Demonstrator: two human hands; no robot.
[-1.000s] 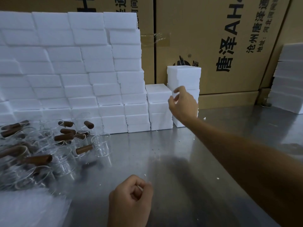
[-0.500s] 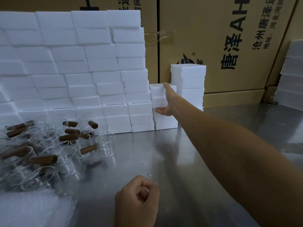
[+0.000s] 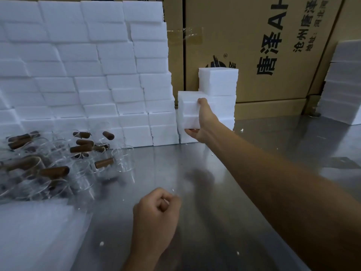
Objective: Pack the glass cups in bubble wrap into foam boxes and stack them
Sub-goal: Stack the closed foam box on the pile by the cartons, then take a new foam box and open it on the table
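Nearest you, your left hand (image 3: pixel 156 214) hovers over the steel table (image 3: pixel 214 192), its grip curled together on nothing visible. At near left lies bubble wrap (image 3: pixel 35 231); beyond it, glass cups (image 3: pixel 82 163) with brown handles cluster. Farther off, your right hand (image 3: pixel 203 122) clamps its grip on a short stack of foam boxes (image 3: pixel 188 112), thumb below and fingers on top, beside the foam wall (image 3: pixel 88 75).

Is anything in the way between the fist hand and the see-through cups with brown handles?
Nothing visible is. The left hand, curled in a fist over the shiny metal table, has only bare tabletop between it and the clear glass cups with brown wooden handles to its left.
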